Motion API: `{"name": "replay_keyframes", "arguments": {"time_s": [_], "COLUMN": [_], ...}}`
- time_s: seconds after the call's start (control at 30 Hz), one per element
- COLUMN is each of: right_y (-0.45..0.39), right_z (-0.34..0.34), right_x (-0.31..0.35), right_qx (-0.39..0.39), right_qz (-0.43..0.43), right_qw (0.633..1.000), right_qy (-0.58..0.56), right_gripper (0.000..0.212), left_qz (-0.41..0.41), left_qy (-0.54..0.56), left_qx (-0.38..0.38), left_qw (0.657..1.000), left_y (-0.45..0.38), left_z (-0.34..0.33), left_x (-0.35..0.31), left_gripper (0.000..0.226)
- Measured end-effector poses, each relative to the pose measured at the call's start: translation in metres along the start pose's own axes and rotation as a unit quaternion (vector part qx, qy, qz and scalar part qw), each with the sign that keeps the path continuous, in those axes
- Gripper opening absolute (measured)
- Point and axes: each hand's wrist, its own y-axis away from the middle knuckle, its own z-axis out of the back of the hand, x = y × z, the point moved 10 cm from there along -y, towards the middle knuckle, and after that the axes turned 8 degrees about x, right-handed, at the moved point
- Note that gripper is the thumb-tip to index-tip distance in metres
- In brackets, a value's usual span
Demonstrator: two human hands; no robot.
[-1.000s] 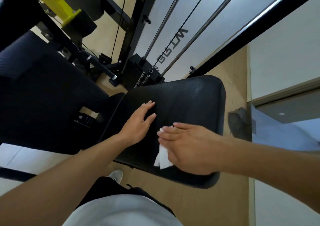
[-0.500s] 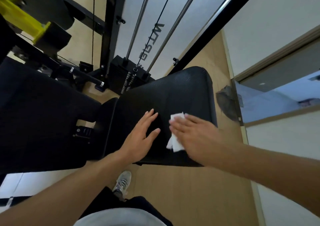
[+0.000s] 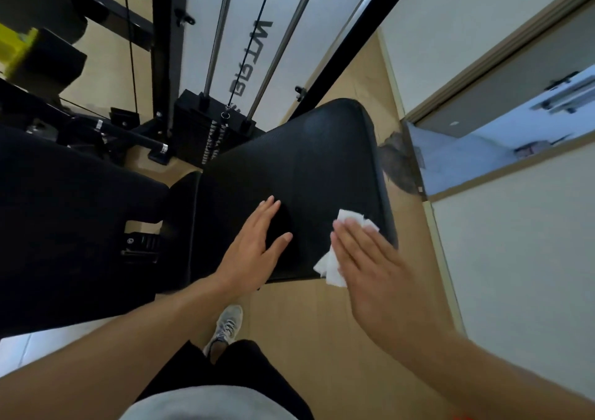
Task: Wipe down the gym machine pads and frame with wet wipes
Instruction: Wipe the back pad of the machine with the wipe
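Both hands lie flat on the black padded bench (image 3: 299,162), fingers straight: the left hand (image 3: 254,249) rests bare on the pad near its close edge, and the right hand (image 3: 370,258) presses a crumpled white wipe (image 3: 331,266) against the pad's right corner. The wipe shows past the fingertips and below the palm, where it hangs over the pad's edge. Behind the bench stand the weight stack (image 3: 206,123) and black frame (image 3: 164,49), and a grey shoe (image 3: 225,326) is on the wooden floor (image 3: 306,323).

Right hand (image 3: 373,265) flat, pressing white wipe (image 3: 331,266) on black pad (image 3: 299,162); left hand (image 3: 254,246) flat beside.
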Motion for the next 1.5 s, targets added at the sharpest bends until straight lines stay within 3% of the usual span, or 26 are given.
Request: {"name": "replay_keyframes", "arguments": {"time_s": [0.17, 0.3, 0.37, 0.4, 0.47, 0.53, 0.6, 0.7, 0.77, 0.8, 0.9, 1.0, 1.07, 1.13, 1.23, 1.3, 1.4, 1.5], "right_y": [-0.053, -0.167, -0.202, -0.207, -0.183, -0.121, -0.088, -0.176, -0.25, -0.27, -0.242, -0.114, -0.084, -0.131, -0.257, -0.292, -0.236, -0.11], "right_z": [0.015, 0.05, 0.051, 0.047, 0.023, -0.008, -0.019, 0.009, 0.03, 0.03, -0.007, -0.037, -0.042, -0.037, 0.002, 0.0, -0.029, -0.047], "right_x": [-0.003, -0.077, -0.083, -0.068, -0.004, 0.064, 0.083, 0.03, -0.028, -0.038, 0.028, 0.114, 0.116, 0.097, 0.025, 0.004, 0.069, 0.119], "right_qx": [0.035, 0.05, 0.058, 0.059, 0.09, 0.151, 0.187, 0.127, 0.119, 0.134, 0.162, 0.174, 0.21, 0.197, 0.135, 0.145, 0.172, 0.186], "right_qz": [0.071, -0.032, -0.046, -0.02, 0.116, 0.296, 0.365, 0.263, 0.131, 0.11, 0.237, 0.47, 0.51, 0.459, 0.224, 0.163, 0.304, 0.479], "right_qw": [0.996, 0.995, 0.994, 0.996, 0.987, 0.939, 0.906, 0.943, 0.969, 0.969, 0.945, 0.848, 0.82, 0.849, 0.956, 0.967, 0.932, 0.844], "right_qy": [0.042, 0.079, 0.078, 0.062, 0.066, 0.092, 0.106, 0.161, 0.174, 0.179, 0.154, 0.169, 0.156, 0.17, 0.129, 0.131, 0.1, 0.154], "right_gripper": [0.053, 0.058, 0.06, 0.06, 0.061, 0.061, 0.061, 0.059, 0.059, 0.059, 0.058, 0.06, 0.059, 0.058, 0.051, 0.058, 0.057, 0.058], "left_qz": [0.022, 0.057, 0.073, 0.082, 0.101, 0.116, 0.128, 0.142, 0.148, 0.152, 0.168, 0.18, 0.184, 0.187, 0.183, 0.181, 0.18, 0.175], "left_qy": [0.012, 0.006, 0.023, 0.032, 0.049, 0.058, 0.066, 0.082, 0.086, 0.085, 0.088, 0.097, 0.096, 0.091, 0.084, 0.078, 0.075, 0.054], "left_qx": [-0.014, -0.051, -0.082, -0.097, -0.116, -0.131, -0.147, -0.151, -0.157, -0.163, -0.193, -0.229, -0.243, -0.247, -0.242, -0.236, -0.227, -0.219], "left_qw": [1.0, 0.997, 0.994, 0.991, 0.987, 0.983, 0.979, 0.975, 0.973, 0.971, 0.963, 0.952, 0.948, 0.946, 0.949, 0.952, 0.954, 0.958], "left_y": [0.0, 0.0, 0.004, 0.007, 0.012, 0.016, 0.017, 0.016, 0.014, 0.014, 0.017, 0.023, 0.025, 0.027, 0.027, 0.028, 0.029, 0.031], "left_z": [0.002, 0.011, 0.016, 0.018, 0.021, 0.021, 0.022, 0.018, 0.016, 0.015, 0.014, 0.015, 0.016, 0.017, 0.017, 0.014, 0.012, 0.013], "left_x": [0.009, 0.028, 0.042, 0.05, 0.065, 0.078, 0.086, 0.095, 0.099, 0.102, 0.115, 0.13, 0.135, 0.137, 0.133, 0.132, 0.136, 0.138], "left_gripper": [0.064, 0.066, 0.068, 0.068, 0.066, 0.063, 0.062, 0.063, 0.063, 0.063, 0.06, 0.058, 0.058, 0.059, 0.06, 0.06, 0.061, 0.061]}}
